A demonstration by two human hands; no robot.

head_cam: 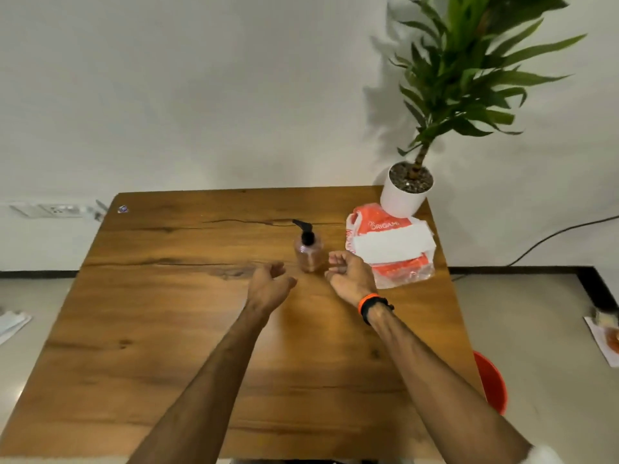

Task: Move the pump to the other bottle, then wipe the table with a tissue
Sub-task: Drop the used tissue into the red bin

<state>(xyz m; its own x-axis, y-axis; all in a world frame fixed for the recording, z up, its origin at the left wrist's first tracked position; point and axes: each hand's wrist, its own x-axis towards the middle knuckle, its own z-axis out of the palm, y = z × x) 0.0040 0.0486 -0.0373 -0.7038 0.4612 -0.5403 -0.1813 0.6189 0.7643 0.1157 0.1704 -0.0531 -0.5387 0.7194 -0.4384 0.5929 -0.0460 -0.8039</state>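
White wall and pale floor surround the wooden bench [167, 329] in front of you, seen from above with both of your bare forearms reaching forward over it. On the bench, a little past its middle, a small clear bottle [308, 256] stands upright, and the black pump [304, 232] sits on its top with the spout pointing left. Your left hand [269, 285] hovers just left of and nearer you than the bottle, its grip loosely spread with the fingers relaxed and holding nothing. Your right hand [350, 274] lies just right of the bottle, close but not touching it, fingers loosely curled around nothing; an orange and black wristband [370, 306] circles that wrist. The bottle stands between the two hands, slightly beyond the fingertips of both. Just beyond your right hand lies an orange and clear tissue pack [392, 249], with white tissue showing across its top. Behind the pack, at the far right corner of the bench, a white pot [403, 195] holds a tall green plant [469, 72]. Only one bottle is visible.
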